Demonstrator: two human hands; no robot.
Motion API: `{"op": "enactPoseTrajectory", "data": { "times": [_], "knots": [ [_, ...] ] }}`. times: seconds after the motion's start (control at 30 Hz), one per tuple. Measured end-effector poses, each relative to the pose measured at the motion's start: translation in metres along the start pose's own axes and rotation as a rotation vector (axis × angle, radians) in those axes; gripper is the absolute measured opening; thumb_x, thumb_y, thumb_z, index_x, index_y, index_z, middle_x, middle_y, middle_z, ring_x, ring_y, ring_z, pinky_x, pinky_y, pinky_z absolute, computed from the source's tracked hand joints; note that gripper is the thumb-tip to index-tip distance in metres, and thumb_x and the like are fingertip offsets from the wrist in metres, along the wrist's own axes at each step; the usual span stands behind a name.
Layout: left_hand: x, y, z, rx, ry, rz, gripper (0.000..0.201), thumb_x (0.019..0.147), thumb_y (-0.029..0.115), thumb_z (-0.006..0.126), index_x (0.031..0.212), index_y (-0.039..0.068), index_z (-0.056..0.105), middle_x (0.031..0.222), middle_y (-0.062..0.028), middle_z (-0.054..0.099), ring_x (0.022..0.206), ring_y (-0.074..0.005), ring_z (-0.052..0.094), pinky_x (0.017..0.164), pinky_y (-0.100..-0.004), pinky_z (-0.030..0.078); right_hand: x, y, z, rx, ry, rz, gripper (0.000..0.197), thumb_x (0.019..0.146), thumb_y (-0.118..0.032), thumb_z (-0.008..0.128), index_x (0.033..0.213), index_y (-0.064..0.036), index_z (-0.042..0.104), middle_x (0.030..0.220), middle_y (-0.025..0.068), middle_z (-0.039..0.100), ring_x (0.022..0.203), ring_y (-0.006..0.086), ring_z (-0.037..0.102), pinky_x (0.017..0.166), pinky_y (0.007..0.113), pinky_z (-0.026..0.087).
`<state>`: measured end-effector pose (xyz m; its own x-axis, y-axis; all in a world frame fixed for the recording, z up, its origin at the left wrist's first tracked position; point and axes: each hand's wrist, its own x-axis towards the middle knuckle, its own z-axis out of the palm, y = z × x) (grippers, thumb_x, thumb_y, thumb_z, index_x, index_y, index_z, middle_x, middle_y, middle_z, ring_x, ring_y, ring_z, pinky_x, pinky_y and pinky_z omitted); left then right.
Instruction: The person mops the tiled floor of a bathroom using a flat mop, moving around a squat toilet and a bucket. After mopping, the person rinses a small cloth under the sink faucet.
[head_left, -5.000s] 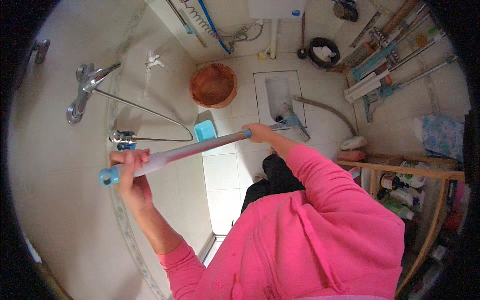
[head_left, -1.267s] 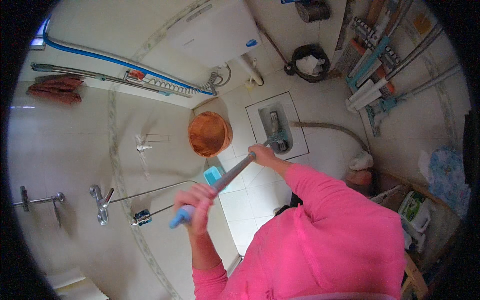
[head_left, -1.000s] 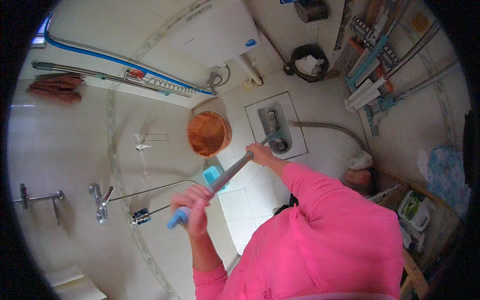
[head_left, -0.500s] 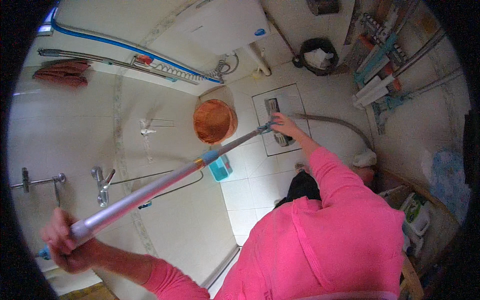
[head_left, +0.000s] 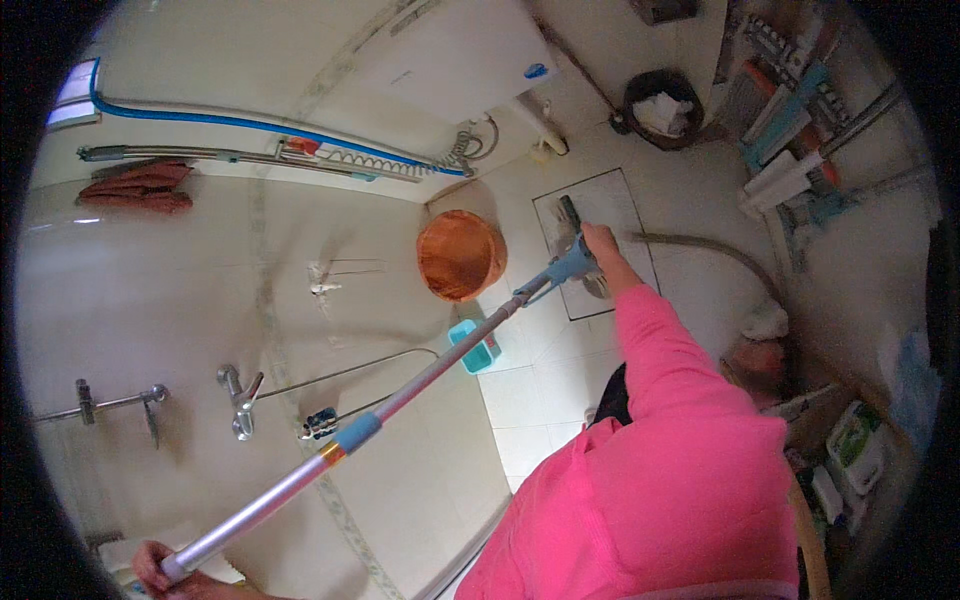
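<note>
A long mop (head_left: 435, 375) with a silvery telescopic pole and blue joints slants across the view, from lower left up to the middle. My left hand (head_left: 165, 572) is wrapped round the end of its pole, low at the left. At the other end, my right hand (head_left: 598, 242) grips the mop by its head, just past the blue bracket (head_left: 570, 262). Parts of the dark, narrow head show on both sides of that hand, above a square floor panel (head_left: 610, 190) with a dark outline. My fingers hide the middle of the head.
An orange-brown bucket (head_left: 458, 255) and a turquoise basin (head_left: 478, 350) stand by the left wall. A grey hose (head_left: 705, 245) curves over the tiles. At the back is a dark bin (head_left: 660, 105); more mops (head_left: 785, 130) lean at right. A tap (head_left: 240, 400) juts from the wall.
The pole's lower end has swung down and towards me with my left hand. The mop head has tilted up, and its blue bracket now shows more fully. My view has shifted slightly.
</note>
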<state>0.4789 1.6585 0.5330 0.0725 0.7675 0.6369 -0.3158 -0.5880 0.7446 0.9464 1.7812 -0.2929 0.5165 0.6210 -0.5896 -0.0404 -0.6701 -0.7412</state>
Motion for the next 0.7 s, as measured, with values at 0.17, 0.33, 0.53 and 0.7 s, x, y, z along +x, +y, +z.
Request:
{"op": "enactPoseTrajectory", "data": {
  "times": [0.17,0.33,0.53,0.7],
  "knots": [
    [-0.091,-0.109,0.011,-0.036,0.083,0.054,0.028,0.07,0.001,0.054,0.059,0.014,0.031,0.049,0.0019,0.032,0.042,-0.0099,0.034,0.056,-0.0255,0.033,-0.053,0.001,-0.017,0.054,-0.11,-0.055,0.046,0.089,-0.034,0.036,0.097,0.0063,0.057,0.098,0.027,0.059,0.088,0.0409,0.058,0.071,0.049,0.047],
    [-0.151,-0.164,0.062,0.047,0.033,0.157,0.026,0.08,0.011,0.05,0.06,0.014,0.033,0.046,0.003,0.037,0.04,-0.0111,0.038,0.046,-0.0234,0.036,-0.111,0.011,-0.01,0.149,0.18,0.075,0.048,0.09,-0.034,0.034,0.103,0.0062,0.055,0.101,0.0269,0.058,0.093,0.0421,0.056,0.079,0.047,0.044],
    [-0.179,-0.183,0.101,-0.102,-0.078,0.168,0.018,0.071,0.008,0.05,0.063,0.013,0.035,0.045,-0.0007,0.039,0.039,-0.0111,0.039,0.044,-0.0253,0.034,-0.122,0.035,0.025,0.382,0.139,0.254,0.047,0.091,-0.035,0.031,0.107,0.002,0.054,0.109,0.026,0.055,0.101,0.0411,0.052,0.086,0.046,0.04],
    [-0.194,-0.199,0.131,-0.148,-0.14,0.186,0.019,0.07,0.006,0.05,0.063,0.013,0.034,0.046,-0.0001,0.039,0.039,-0.0106,0.039,0.045,-0.0246,0.033,-0.161,0.002,0.029,0.423,0.075,0.298,0.043,0.09,-0.032,0.031,0.104,0.0009,0.055,0.105,0.0253,0.056,0.1,0.0412,0.052,0.082,0.046,0.041]
  ]
}}
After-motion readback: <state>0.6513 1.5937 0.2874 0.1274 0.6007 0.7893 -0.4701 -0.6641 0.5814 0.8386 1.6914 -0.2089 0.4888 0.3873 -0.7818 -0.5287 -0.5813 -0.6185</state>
